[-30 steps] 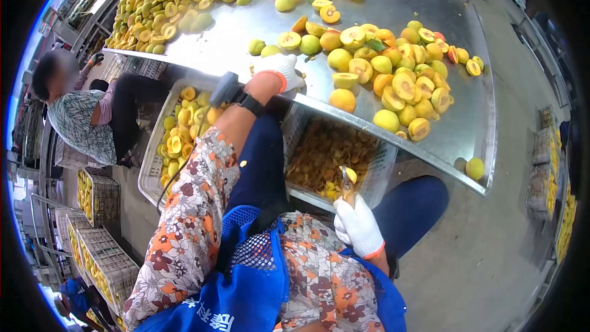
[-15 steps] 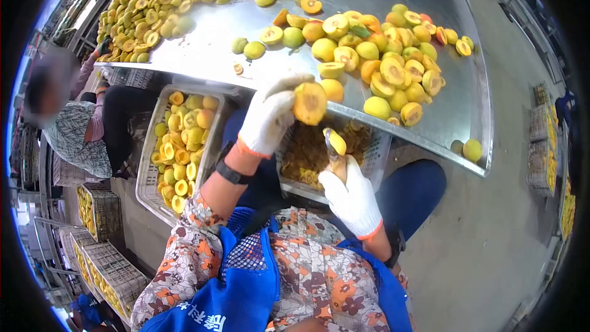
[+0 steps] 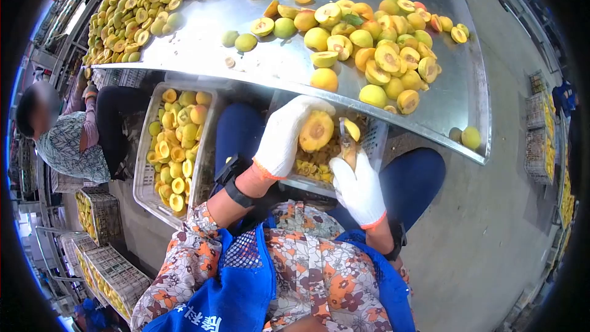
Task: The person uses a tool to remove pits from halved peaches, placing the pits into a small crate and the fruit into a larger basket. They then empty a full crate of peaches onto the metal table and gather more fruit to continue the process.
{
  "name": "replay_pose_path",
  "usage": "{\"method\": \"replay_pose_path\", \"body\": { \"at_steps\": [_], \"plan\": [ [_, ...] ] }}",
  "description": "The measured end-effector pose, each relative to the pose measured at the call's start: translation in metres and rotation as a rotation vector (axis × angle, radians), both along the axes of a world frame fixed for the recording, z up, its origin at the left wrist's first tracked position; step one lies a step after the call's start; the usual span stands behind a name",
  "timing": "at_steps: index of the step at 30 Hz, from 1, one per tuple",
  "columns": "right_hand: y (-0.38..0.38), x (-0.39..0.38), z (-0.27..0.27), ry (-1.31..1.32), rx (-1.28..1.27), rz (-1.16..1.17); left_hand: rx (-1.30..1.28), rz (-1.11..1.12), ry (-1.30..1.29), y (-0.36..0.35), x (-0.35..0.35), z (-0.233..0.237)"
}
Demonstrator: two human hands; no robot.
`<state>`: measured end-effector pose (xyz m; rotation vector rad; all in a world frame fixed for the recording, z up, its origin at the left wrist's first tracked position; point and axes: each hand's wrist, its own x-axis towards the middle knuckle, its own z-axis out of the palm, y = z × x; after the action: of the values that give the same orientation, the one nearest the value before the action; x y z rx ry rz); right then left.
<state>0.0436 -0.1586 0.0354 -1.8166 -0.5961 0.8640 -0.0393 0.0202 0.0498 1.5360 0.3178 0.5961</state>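
A: Fingers first. What have they got?

B: Left hand (image 3: pixel 284 138), gloved, fingers curled tight round a peach half (image 3: pixel 316 130). The cut face is turned up and the centre is dark red (stone or bare hollow, I cannot tell). Right hand (image 3: pixel 358 187), also gloved, is closed in a fist on a pitting tool (image 3: pixel 348 146), blade up, with a scrap of yellow flesh on its tip.

A: How far apart?

B: The tool tip is just beside the fruit's rim, not touching. Both are held over the scrap crate (image 3: pixel 376 141), which is full of brownish stones and trimmings.

A: So which step?

B: Coring, I judge, with the tool poised at the half. The next move calls for setting the tip at the edge of the dark centre, then a scooping turn while the left grip holds the fruit steady.

A: And around them?

B: To the left is a white crate (image 3: pixel 145 154) of cut halves. Above is the steel table (image 3: pixel 270 61), bearing a heap of peaches (image 3: pixel 381 55). A co-worker (image 3: pixel 67 141) sits well off to the left.
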Motion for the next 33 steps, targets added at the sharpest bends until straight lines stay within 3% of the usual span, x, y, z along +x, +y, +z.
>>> {"method": "replay_pose_path", "body": {
  "at_steps": [1,2,4,5,19,20,22,23,26,28,31,33],
  "plan": [
    [-0.003,-0.004,0.003,-0.069,0.059,0.040,0.229,0.034,0.036,0.000,0.002,0.002],
    [-0.005,-0.006,0.008,-0.143,0.122,0.077,0.228,0.034,0.037,0.000,0.001,0.001],
    [0.000,-0.009,0.011,-0.151,0.130,0.052,0.034,-0.030,0.058,0.000,0.000,-0.006],
    [-0.002,-0.008,-0.002,-0.385,0.159,0.155,-0.099,-0.005,0.053,-0.004,0.002,-0.011],
    [-0.003,-0.020,-0.010,-0.342,0.122,0.143,0.128,0.047,0.139,-0.016,-0.002,-0.004],
    [-0.004,-0.020,-0.012,-0.339,0.120,0.145,0.164,0.055,0.136,-0.016,-0.003,-0.005],
    [-0.005,-0.020,-0.014,0.078,0.128,0.149,0.182,0.076,0.108,-0.019,-0.003,-0.009],
    [-0.006,-0.021,-0.012,0.078,0.127,0.148,0.204,0.096,0.076,-0.021,-0.002,-0.010],
    [-0.008,-0.021,-0.009,0.006,0.097,0.153,0.081,0.097,0.091,-0.025,-0.001,-0.004],
    [-0.013,-0.017,-0.016,-0.817,0.205,0.388,0.086,0.059,0.101,-0.021,-0.001,-0.003],
    [-0.011,-0.018,-0.014,-0.641,0.164,0.315,0.073,0.016,0.102,-0.017,-0.001,-0.004],
    [-0.010,-0.017,-0.014,-0.656,0.168,0.321,0.052,0.007,0.099,-0.017,-0.002,-0.007]
  ]
}}
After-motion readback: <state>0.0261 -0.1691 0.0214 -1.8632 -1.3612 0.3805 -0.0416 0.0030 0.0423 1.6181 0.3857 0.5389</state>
